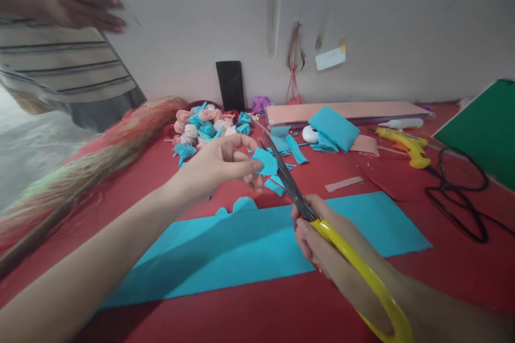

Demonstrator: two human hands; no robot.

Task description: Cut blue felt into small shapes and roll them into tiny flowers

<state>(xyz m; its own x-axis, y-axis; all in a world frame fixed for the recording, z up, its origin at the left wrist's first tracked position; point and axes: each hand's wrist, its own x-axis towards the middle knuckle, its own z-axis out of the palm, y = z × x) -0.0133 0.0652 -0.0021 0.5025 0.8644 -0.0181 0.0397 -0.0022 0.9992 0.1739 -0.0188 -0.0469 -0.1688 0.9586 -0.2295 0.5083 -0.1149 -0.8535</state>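
Between its thumb and fingers my left hand (231, 163) pinches a small blue crepe paper piece (265, 162) with a rounded edge. My right hand (322, 230) is wrapped round scissors (292, 185) with yellow handles, held by the part near the pivot. Their dark blades are slightly apart and reach the right edge of the paper piece. Below both hands lies a long blue crepe paper strip (241, 249) on the red tabletop (225, 321). Several blue scraps (296, 149) are scattered just beyond the blades.
Paper roses (207, 128) are heaped at the back, near a dark phone (230, 86) leaning on the wall. To the right are a yellow glue gun (404, 144), its black cord (446, 187) and a green board (483, 128). A tinsel-like bundle (92, 161) lies left; another person's hand (82, 0) is above.
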